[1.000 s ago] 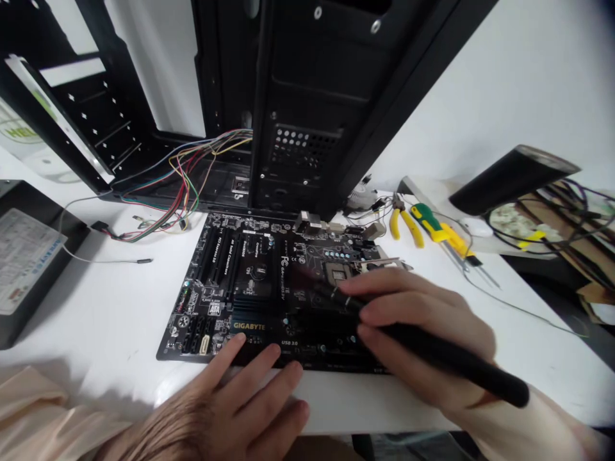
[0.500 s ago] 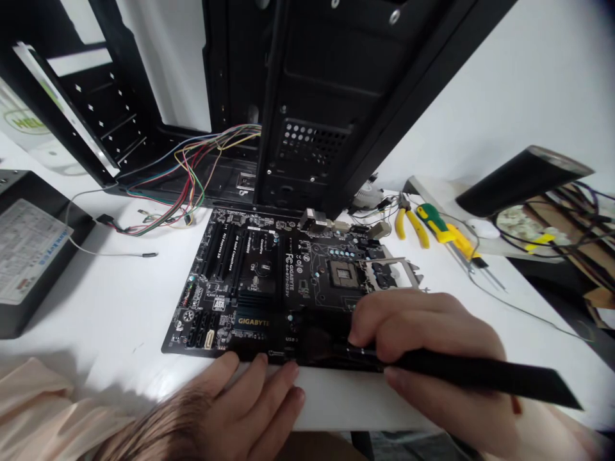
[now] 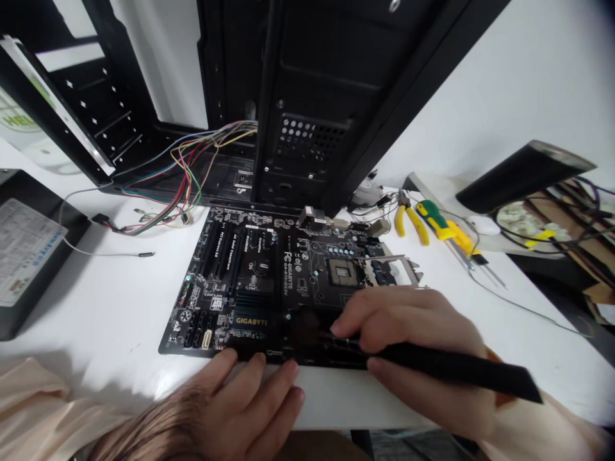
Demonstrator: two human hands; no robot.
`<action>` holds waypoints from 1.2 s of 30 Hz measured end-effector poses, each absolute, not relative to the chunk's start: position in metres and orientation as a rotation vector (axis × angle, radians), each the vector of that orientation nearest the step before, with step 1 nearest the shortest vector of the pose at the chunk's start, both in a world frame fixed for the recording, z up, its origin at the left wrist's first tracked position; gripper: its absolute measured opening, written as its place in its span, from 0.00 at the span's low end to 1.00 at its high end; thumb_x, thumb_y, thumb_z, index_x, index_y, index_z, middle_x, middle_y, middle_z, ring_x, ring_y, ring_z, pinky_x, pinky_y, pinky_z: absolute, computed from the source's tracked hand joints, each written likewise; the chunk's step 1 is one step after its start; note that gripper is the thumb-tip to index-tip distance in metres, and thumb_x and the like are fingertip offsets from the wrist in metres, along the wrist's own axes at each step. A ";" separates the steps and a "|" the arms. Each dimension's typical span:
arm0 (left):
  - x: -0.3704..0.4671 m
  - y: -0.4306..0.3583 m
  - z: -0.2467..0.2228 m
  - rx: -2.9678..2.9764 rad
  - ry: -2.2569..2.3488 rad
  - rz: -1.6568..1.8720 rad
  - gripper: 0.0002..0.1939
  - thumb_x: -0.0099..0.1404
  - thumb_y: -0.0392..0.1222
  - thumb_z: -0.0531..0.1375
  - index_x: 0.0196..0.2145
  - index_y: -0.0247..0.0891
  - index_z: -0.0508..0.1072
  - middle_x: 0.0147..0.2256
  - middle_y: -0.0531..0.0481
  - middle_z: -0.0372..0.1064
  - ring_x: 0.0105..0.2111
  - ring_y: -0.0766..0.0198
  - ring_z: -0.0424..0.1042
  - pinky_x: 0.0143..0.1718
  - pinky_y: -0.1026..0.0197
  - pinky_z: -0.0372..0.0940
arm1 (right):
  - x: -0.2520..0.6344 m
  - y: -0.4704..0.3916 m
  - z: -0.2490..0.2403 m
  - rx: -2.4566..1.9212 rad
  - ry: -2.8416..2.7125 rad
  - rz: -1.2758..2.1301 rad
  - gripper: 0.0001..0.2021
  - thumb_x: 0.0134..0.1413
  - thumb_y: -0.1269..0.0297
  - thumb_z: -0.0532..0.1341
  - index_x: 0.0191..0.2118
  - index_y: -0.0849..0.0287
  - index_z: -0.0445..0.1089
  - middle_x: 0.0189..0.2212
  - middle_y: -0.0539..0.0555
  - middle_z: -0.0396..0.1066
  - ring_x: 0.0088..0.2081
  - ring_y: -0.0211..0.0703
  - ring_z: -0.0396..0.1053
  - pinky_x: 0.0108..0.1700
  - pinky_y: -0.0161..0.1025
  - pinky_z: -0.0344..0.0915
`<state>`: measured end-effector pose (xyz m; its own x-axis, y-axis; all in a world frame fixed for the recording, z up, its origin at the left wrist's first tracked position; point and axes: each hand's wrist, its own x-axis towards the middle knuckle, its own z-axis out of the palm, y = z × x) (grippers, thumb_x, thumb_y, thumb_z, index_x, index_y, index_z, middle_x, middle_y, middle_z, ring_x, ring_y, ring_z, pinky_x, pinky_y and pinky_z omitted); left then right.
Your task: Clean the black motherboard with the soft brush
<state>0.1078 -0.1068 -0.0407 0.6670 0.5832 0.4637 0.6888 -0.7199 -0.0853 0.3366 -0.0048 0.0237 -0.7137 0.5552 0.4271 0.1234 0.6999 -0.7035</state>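
Observation:
A black GIGABYTE motherboard (image 3: pixel 259 282) lies flat on the white table, its metal socket frame (image 3: pixel 403 269) swung open at the right. My right hand (image 3: pixel 418 339) is closed around a black-handled brush (image 3: pixel 456 371), whose dark, blurred tip is over the lower right part of the board. My left hand (image 3: pixel 250 403) rests at the board's front edge with its fingers spread and fingertips touching the edge; it holds nothing.
Behind the board stands a black computer case (image 3: pixel 327 77) with loose coloured wires (image 3: pixel 187 166). A power supply (image 3: pixel 33 250) sits at the left. Yellow pliers (image 3: pixel 410 221) and screwdrivers (image 3: pixel 435 221) lie at the right, near a black cylindrical object (image 3: pixel 523 176).
My right hand has moved a little left with the brush. My left hand stays at the front edge. The whole view has shifted slightly.

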 end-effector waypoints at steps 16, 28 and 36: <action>0.105 -0.107 -0.040 -2.636 -0.988 -0.500 0.16 0.75 0.36 0.46 0.49 0.46 0.71 0.51 0.59 0.69 0.46 0.59 0.64 0.46 0.51 0.57 | 0.349 0.005 0.030 -0.608 -2.403 0.893 0.07 0.45 0.76 0.54 0.23 0.57 0.62 0.22 0.50 0.68 0.25 0.36 0.67 0.25 0.33 0.60; 0.105 -0.106 -0.037 -2.652 -0.977 -0.468 0.16 0.75 0.36 0.45 0.50 0.46 0.70 0.51 0.58 0.69 0.46 0.58 0.64 0.45 0.50 0.57 | 0.354 0.008 0.036 -0.567 -2.457 0.957 0.08 0.56 0.70 0.55 0.26 0.58 0.63 0.21 0.50 0.65 0.24 0.35 0.64 0.24 0.34 0.57; 0.104 -0.106 -0.035 -2.672 -0.966 -0.430 0.16 0.75 0.38 0.45 0.50 0.45 0.70 0.52 0.58 0.69 0.46 0.58 0.64 0.45 0.50 0.57 | 0.370 0.014 0.032 -0.611 -2.401 0.942 0.20 0.64 0.55 0.48 0.23 0.58 0.59 0.16 0.48 0.57 0.19 0.35 0.58 0.22 0.37 0.52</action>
